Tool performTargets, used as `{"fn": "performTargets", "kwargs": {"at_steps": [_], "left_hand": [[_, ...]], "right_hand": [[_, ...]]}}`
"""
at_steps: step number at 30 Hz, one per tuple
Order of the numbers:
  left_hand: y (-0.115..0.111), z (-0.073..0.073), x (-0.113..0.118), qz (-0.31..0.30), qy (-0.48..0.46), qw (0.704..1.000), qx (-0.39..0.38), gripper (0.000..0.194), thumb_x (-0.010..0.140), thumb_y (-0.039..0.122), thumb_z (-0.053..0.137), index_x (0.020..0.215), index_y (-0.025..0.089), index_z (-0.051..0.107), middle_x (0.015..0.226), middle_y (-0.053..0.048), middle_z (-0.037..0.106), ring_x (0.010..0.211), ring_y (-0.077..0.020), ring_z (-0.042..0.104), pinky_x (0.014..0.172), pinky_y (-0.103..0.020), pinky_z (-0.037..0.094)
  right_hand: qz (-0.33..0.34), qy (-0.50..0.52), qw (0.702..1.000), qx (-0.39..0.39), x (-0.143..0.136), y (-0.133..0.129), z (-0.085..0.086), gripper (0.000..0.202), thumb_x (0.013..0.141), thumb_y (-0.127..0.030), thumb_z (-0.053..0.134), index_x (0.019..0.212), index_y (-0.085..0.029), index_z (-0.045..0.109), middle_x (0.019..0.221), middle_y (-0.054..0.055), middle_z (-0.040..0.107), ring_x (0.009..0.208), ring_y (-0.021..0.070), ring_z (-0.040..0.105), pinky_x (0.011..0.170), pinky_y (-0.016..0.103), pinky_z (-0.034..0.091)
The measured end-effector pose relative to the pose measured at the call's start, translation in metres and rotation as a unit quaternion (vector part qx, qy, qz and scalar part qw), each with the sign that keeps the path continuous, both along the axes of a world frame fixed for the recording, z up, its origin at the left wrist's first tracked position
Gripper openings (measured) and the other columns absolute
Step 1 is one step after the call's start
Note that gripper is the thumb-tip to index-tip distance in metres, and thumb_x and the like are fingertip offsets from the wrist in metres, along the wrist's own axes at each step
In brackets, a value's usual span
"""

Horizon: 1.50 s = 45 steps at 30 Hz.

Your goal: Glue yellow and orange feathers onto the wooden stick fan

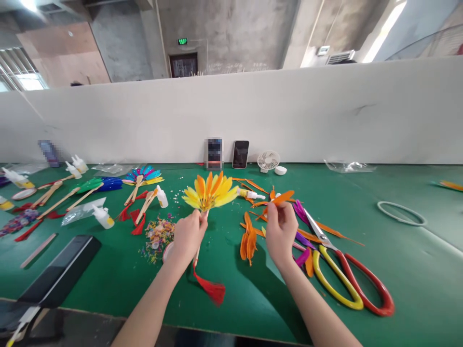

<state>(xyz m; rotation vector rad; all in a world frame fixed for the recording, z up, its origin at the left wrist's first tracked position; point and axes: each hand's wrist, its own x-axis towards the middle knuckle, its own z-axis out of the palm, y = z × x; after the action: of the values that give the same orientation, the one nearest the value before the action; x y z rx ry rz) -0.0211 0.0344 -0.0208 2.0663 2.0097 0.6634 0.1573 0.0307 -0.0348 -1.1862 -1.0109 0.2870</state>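
Upright in my left hand [188,236] is a feather fan [211,190], gripped by its stick handle. Its spread feathers are yellow, with several orange ones near the middle, and a red tassel [213,290] hangs below. Between the thumb and fingers of my right hand [282,229] is a single orange feather [284,197], apart from the fan. Loose orange feathers [248,238] lie on the green table between my hands. Purple feathers [303,258] and large scissors [334,258] with one yellow and one red handle loop lie to the right of my right hand.
Glue bottles [103,217], other feather fans [142,178] and a heap of coloured bits [161,233] are on the left. A black power bank-like slab [61,270] lies front left. Two phones [240,154] and a small fan [268,160] stand by the white partition [231,111]. A pale ring [401,213] lies right.
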Motion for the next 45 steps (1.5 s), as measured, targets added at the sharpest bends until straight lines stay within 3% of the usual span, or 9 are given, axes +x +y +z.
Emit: {"fn": "performTargets", "kwargs": {"at_steps": [3, 5, 8, 11, 14, 28, 32, 37, 45], "left_hand": [[0.003, 0.0, -0.002, 0.003, -0.187, 0.978, 0.093, 0.02, 0.081, 0.029, 0.048, 0.063, 0.02, 0.045, 0.057, 0.001, 0.049, 0.057, -0.0154, 0.052, 0.056, -0.024, 0.034], [0.004, -0.002, -0.003, -0.018, -0.341, 0.935, 0.092, 0.019, 0.081, 0.031, 0.048, 0.066, 0.02, 0.045, 0.06, 0.001, 0.051, 0.057, -0.0134, 0.052, 0.057, -0.024, 0.037], [0.004, -0.003, -0.001, -0.074, -0.559, 0.826, 0.009, 0.025, 0.08, 0.042, 0.049, 0.071, 0.02, 0.045, 0.061, 0.003, 0.052, 0.048, -0.0087, 0.048, 0.05, -0.021, 0.038], [0.004, 0.0, 0.001, -0.103, -0.696, 0.708, -0.06, 0.033, 0.073, 0.044, 0.06, 0.067, 0.018, 0.041, 0.054, 0.006, 0.045, 0.038, -0.0026, 0.035, 0.04, -0.016, 0.028], [0.004, 0.004, 0.002, -0.11, -0.744, 0.651, -0.098, 0.034, 0.07, 0.04, 0.065, 0.065, 0.016, 0.041, 0.05, 0.008, 0.039, 0.036, 0.0003, 0.026, 0.038, -0.014, 0.023], [0.003, 0.005, 0.0, -0.136, -0.743, 0.644, -0.121, 0.036, 0.075, 0.047, 0.058, 0.074, 0.011, 0.059, 0.047, 0.007, 0.034, 0.035, -0.0007, 0.021, 0.038, -0.018, 0.021], [0.004, 0.004, 0.0, -0.123, -0.737, 0.659, -0.088, 0.036, 0.068, 0.046, 0.065, 0.075, 0.012, 0.058, 0.051, 0.006, 0.039, 0.039, -0.0017, 0.031, 0.041, -0.018, 0.026], [0.007, 0.001, 0.0, -0.056, -0.734, 0.677, -0.027, 0.033, 0.057, 0.033, 0.074, 0.072, 0.017, 0.05, 0.061, 0.005, 0.052, 0.05, -0.0047, 0.047, 0.049, -0.019, 0.038], [0.006, -0.004, 0.002, 0.001, -0.668, 0.744, -0.012, 0.034, 0.06, 0.035, 0.069, 0.081, 0.017, 0.049, 0.063, 0.003, 0.06, 0.054, -0.0087, 0.056, 0.053, -0.021, 0.042]], "right_hand": [[0.022, 0.028, 0.999, -0.017, 0.0, 0.001, -0.001, 0.028, 0.078, -0.045, 0.048, 0.065, -0.021, 0.041, 0.057, -0.005, 0.038, 0.052, 0.0113, 0.035, 0.05, 0.026, 0.029], [0.048, 0.03, 0.998, -0.032, 0.0, 0.003, -0.003, 0.03, 0.076, -0.048, 0.049, 0.064, -0.021, 0.041, 0.056, -0.005, 0.037, 0.052, 0.0112, 0.035, 0.05, 0.026, 0.029], [0.07, 0.025, 0.996, -0.048, 0.001, 0.006, -0.005, 0.031, 0.075, -0.048, 0.05, 0.063, -0.021, 0.043, 0.056, -0.005, 0.039, 0.052, 0.0117, 0.037, 0.052, 0.026, 0.03], [0.075, 0.024, 0.996, -0.051, 0.001, 0.007, -0.007, 0.031, 0.074, -0.049, 0.051, 0.062, -0.021, 0.042, 0.055, -0.004, 0.04, 0.052, 0.012, 0.038, 0.052, 0.026, 0.03], [0.083, 0.028, 0.995, -0.056, 0.002, 0.008, -0.008, 0.031, 0.073, -0.049, 0.051, 0.062, -0.021, 0.043, 0.056, -0.004, 0.042, 0.053, 0.0124, 0.04, 0.052, 0.027, 0.032], [0.093, 0.027, 0.993, -0.063, 0.001, 0.009, -0.009, 0.032, 0.071, -0.05, 0.053, 0.061, -0.021, 0.044, 0.053, -0.004, 0.042, 0.05, 0.0121, 0.039, 0.05, 0.026, 0.032], [0.094, 0.026, 0.993, -0.06, 0.001, 0.01, -0.01, 0.033, 0.072, -0.05, 0.053, 0.061, -0.021, 0.045, 0.052, -0.004, 0.042, 0.049, 0.0121, 0.039, 0.049, 0.026, 0.031], [0.119, 0.044, 0.99, -0.063, 0.001, 0.01, -0.009, 0.035, 0.07, -0.053, 0.053, 0.059, -0.021, 0.045, 0.051, -0.004, 0.041, 0.048, 0.012, 0.038, 0.048, 0.027, 0.031], [0.136, 0.074, 0.984, -0.085, 0.003, 0.01, -0.006, 0.032, 0.067, -0.049, 0.056, 0.058, -0.021, 0.045, 0.052, -0.004, 0.043, 0.05, 0.0131, 0.042, 0.05, 0.028, 0.035]]}}
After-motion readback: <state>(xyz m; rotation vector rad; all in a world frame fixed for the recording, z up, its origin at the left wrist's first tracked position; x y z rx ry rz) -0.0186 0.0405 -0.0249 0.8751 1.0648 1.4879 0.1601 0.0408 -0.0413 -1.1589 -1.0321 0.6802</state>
